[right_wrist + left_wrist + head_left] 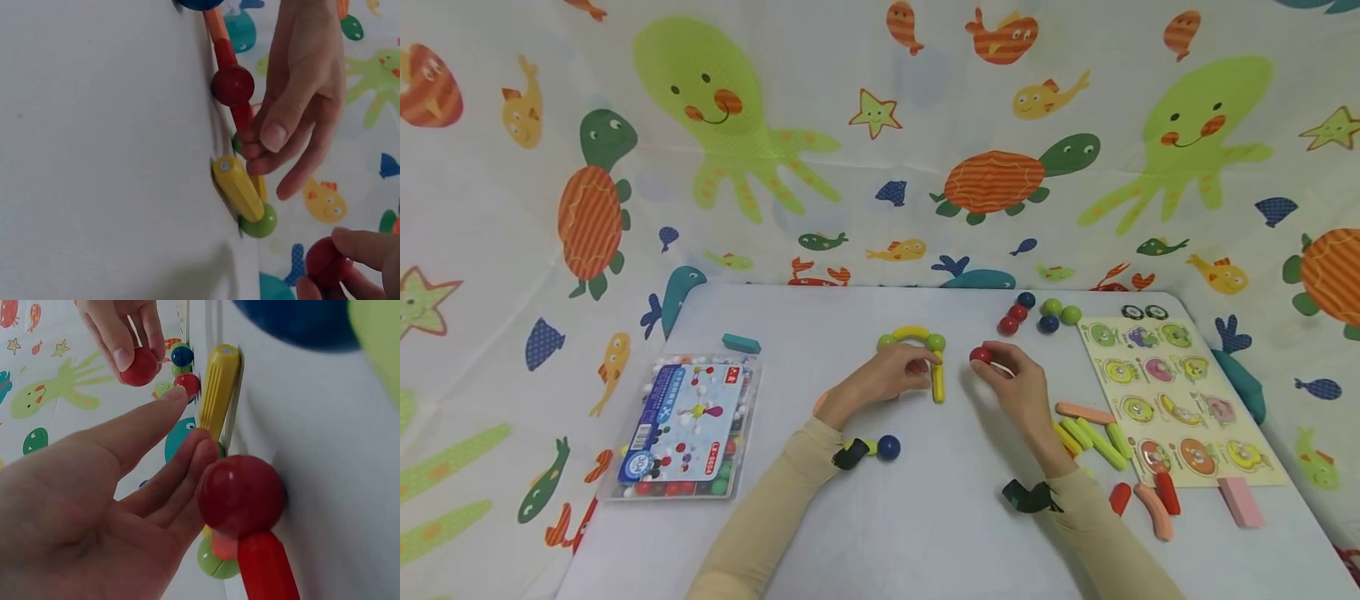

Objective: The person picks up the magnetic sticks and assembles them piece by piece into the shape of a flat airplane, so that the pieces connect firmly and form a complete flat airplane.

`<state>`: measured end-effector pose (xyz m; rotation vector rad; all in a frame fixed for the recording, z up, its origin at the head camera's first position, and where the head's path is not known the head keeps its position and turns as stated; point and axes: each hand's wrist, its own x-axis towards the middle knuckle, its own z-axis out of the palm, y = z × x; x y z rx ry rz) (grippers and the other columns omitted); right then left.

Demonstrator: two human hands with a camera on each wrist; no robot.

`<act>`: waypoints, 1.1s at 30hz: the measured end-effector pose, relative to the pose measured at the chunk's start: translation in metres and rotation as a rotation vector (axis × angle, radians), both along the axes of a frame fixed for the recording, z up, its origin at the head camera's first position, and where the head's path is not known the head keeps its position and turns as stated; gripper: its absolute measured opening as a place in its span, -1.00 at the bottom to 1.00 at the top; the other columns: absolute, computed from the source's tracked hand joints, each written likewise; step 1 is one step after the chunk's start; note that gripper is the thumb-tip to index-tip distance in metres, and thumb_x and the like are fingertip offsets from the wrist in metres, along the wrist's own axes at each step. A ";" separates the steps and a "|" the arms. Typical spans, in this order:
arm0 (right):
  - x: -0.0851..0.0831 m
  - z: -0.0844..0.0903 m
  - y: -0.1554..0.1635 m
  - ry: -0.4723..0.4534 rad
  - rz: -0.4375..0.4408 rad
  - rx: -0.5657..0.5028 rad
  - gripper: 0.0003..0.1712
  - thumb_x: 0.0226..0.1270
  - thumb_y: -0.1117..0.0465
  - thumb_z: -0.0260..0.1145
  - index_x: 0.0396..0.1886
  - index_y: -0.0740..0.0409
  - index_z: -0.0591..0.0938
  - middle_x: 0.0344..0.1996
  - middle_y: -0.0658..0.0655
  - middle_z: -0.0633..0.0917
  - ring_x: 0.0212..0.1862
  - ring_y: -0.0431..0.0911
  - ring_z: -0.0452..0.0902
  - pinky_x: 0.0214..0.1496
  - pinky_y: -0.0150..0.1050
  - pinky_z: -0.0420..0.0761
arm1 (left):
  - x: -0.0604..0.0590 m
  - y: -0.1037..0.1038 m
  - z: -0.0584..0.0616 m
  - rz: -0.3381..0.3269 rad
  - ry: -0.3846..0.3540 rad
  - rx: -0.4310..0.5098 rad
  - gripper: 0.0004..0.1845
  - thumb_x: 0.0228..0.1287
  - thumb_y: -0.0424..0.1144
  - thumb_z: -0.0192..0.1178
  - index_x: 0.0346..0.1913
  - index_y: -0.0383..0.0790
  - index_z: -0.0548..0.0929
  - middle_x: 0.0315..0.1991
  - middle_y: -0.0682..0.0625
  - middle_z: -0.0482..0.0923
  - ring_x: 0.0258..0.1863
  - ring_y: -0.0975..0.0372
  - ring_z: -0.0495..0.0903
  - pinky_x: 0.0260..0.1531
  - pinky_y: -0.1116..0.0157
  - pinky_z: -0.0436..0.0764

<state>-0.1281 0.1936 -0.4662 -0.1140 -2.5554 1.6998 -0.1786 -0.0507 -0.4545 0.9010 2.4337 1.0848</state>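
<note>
My right hand (1018, 383) pinches a red ball (981, 356) between thumb and fingers, held up over the table. My left hand (887, 375) lies over a chain of magnetic pieces, its fingers loosely extended with fingertips right at a straight yellow rod (937, 383). That rod leads from a green ball (936, 342), which a curved yellow rod (911, 332) joins to another green ball (887, 342). In the left wrist view a second red ball (240, 495) with a red rod (269, 569) shows beside the left fingers. A blue ball (889, 447) sits at the chain's near end.
A clear box of pieces (730, 467) with a printed card stands at left, a teal block (741, 343) behind it. Loose balls (1048, 323) sit at the back right. Beside a fruit puzzle board (1120, 392) lie several coloured rods (1105, 446) and a pink block (1242, 502).
</note>
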 end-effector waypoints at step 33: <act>0.054 -0.022 -0.026 -0.081 0.084 0.109 -0.53 0.23 -0.06 0.52 0.12 -0.09 0.68 -0.06 -0.01 0.73 -0.03 -0.08 0.62 -0.04 -0.44 0.60 | -0.003 0.013 -0.004 -0.065 0.013 -0.080 -0.66 0.48 -0.29 0.16 0.23 -0.19 0.67 -0.06 -0.01 0.62 -0.17 0.23 0.43 -0.12 0.38 0.46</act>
